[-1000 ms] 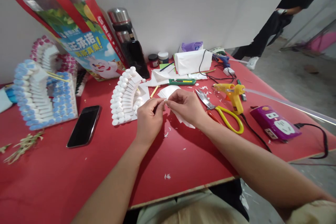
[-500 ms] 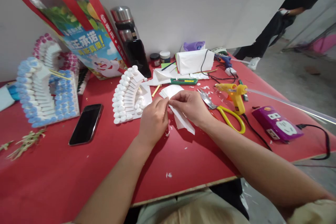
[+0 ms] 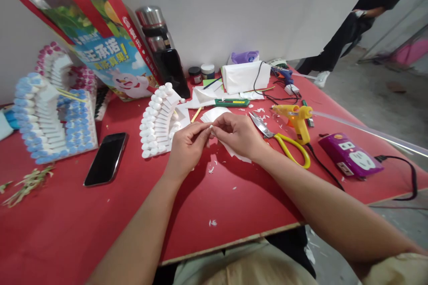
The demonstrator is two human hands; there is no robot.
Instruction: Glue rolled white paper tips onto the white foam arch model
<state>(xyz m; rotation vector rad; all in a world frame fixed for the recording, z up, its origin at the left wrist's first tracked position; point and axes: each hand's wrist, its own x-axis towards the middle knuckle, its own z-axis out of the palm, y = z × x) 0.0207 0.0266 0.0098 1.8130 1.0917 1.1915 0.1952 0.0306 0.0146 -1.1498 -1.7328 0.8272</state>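
My left hand [image 3: 187, 146] and my right hand [image 3: 236, 136] meet fingertip to fingertip above the table. Both pinch a small piece of white paper [image 3: 211, 127], mostly hidden by the fingers. Under my right hand a strip of white paper [image 3: 238, 155] sticks out, partly covered. Just behind the hands lies a fanned stack of white paper [image 3: 216, 114]. Left of my left hand stands a curved stepped model with rounded white pieces [image 3: 155, 120] along its edge. To the right of my right hand are yellow-handled scissors [image 3: 284, 144], blades part open.
A yellow glue gun [image 3: 294, 120] and a purple power socket [image 3: 351, 153] with cords sit at right. A green cutter [image 3: 231, 103] lies behind. At left are a phone [image 3: 106, 158], a blue-edged model [image 3: 50, 120] and a shopping bag [image 3: 110, 49]. A person [image 3: 347, 31] stands beyond.
My left hand has shifted slightly left and rolled, with its thumb now showing. The paper strip below my right hand is more covered. The view has moved slightly.
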